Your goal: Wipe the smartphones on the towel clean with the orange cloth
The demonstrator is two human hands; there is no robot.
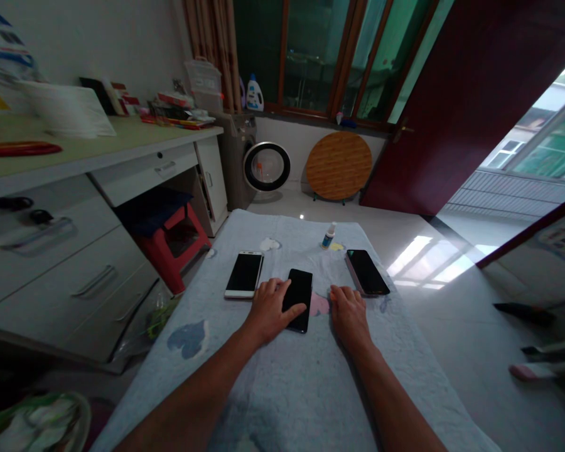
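Observation:
My left hand (269, 311) rests over the left edge of a black smartphone (300, 298) lying in the middle of the cloth. Its thumb is spread across the dark screen and its fingers touch the phone's upper left side. To the right, my right hand (349, 316) lies on the cloth with its fingers curled together; what they hold, if anything, is hidden. A white-framed smartphone (245, 275) lies left of my left hand. Beyond my right hand is another dark-screened smartphone (367, 272), set at a slant. A small white spray bottle (328, 236) with a blue label stands upright farther back.
A pale blue patterned cloth (282, 389) covers the table. On the left are a white drawer desk (75, 251) and a red stool (181, 242). Behind stand a washing machine with its round door (267, 166) open and a round wooden tabletop (339, 164) against the wall.

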